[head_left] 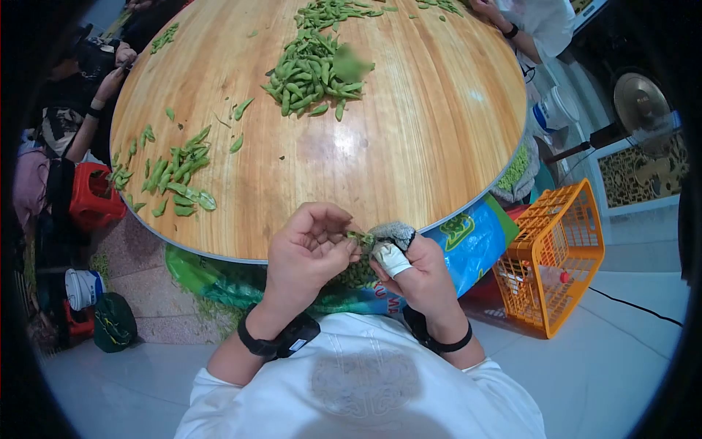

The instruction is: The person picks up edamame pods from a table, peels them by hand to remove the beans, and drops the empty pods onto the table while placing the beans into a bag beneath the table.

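Note:
My left hand (311, 245) is at the table's near edge, its thumb and fingers drawn together on a small green pod (358, 237). Close beside it on the right, my right hand (413, 267) has its fingers closed on the same green piece; a white wrap covers the thumb and grey cloth a finger. Below both hands, green pods or shells (356, 274) lie on a green and blue plastic bag (464, 238) at my lap. A pile of green pods (303, 77) lies farther up the round wooden table (322, 168).
More pods (179, 168) are scattered at the table's left. Other people's arms (89, 128) show at the left and an arm (512, 33) at the upper right. An orange crate (548, 263) stands right, a red stool (95, 196) left, a white bucket (559, 110) upper right.

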`<state>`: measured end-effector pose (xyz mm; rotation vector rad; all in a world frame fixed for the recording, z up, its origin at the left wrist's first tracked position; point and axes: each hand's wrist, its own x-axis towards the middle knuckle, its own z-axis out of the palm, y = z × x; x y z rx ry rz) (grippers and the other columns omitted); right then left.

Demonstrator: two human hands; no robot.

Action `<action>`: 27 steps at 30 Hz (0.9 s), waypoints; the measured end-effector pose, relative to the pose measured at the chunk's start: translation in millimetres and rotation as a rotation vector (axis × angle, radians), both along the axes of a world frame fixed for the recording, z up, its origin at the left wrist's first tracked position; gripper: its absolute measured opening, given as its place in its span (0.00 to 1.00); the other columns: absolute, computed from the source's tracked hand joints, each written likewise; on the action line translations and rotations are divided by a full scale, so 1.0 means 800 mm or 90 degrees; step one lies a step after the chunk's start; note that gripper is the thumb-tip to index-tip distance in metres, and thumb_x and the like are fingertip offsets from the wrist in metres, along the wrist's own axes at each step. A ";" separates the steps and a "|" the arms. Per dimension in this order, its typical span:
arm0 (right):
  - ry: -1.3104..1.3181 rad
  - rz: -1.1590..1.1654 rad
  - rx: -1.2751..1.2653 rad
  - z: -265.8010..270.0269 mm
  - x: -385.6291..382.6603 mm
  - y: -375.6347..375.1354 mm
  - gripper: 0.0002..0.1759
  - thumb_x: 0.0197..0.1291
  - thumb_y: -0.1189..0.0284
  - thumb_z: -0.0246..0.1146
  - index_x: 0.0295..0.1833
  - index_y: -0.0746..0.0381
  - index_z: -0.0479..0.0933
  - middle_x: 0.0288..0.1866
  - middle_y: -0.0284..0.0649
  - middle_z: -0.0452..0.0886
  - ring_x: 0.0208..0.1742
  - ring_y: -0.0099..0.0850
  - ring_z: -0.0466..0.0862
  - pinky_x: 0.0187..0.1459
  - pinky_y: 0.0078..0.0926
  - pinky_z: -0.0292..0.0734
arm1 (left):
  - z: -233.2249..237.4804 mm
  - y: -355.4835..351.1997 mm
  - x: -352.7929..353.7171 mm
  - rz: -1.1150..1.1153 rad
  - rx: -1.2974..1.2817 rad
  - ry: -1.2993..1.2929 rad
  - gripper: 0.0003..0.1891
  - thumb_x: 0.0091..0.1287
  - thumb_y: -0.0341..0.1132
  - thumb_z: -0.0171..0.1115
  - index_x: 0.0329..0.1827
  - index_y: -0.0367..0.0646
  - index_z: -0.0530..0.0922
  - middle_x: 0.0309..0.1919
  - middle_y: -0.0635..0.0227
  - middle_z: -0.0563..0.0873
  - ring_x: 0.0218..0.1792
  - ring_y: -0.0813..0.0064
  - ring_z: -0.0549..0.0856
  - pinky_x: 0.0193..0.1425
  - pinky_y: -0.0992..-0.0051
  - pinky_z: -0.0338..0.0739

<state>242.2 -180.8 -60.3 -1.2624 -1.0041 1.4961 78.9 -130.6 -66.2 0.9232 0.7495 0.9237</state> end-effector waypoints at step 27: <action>-0.382 0.006 0.278 0.007 -0.002 -0.004 0.09 0.57 0.72 0.62 0.40 0.67 0.76 0.26 0.37 0.76 0.25 0.22 0.73 0.26 0.21 0.69 | -0.011 -0.018 -0.003 -0.002 0.371 0.290 0.17 0.57 0.25 0.59 0.50 0.36 0.70 0.33 0.63 0.81 0.33 0.75 0.82 0.37 0.78 0.78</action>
